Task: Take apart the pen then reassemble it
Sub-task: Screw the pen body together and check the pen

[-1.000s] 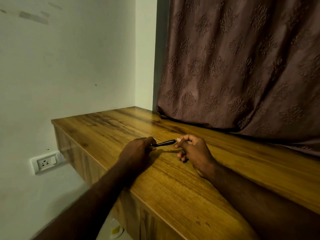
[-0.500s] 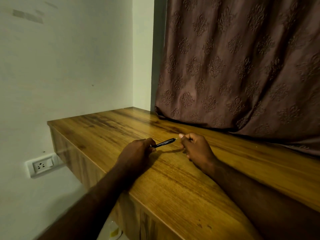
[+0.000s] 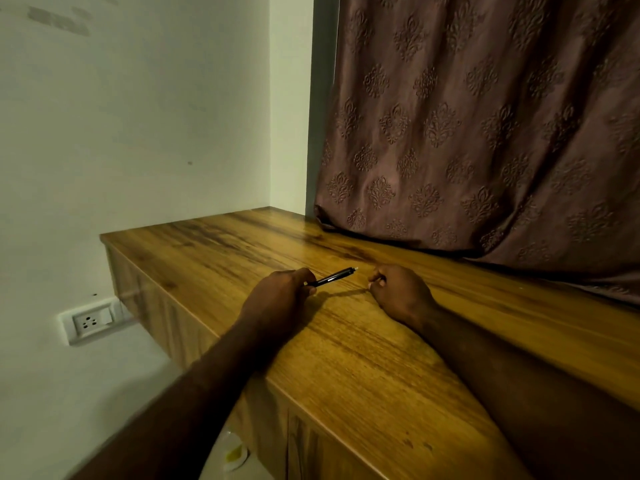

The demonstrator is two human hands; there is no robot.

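Pen (image 3: pixel 331 277): black, pale-tipped, raised slantwise over wooden bench (image 3: pixel 363 358), pinched at its near end by left hand (image 3: pixel 277 299). Right hand (image 3: pixel 400 294) just beside the tip, apart, fingers curled; contents indiscernible.

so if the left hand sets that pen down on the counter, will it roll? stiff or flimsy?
The pen looks like a slim round barrel, so it would probably roll on the smooth wooden counter. It juts straight out of the left hand, unsupported, without sagging: likely stiff. Being so thin, it is probably light.
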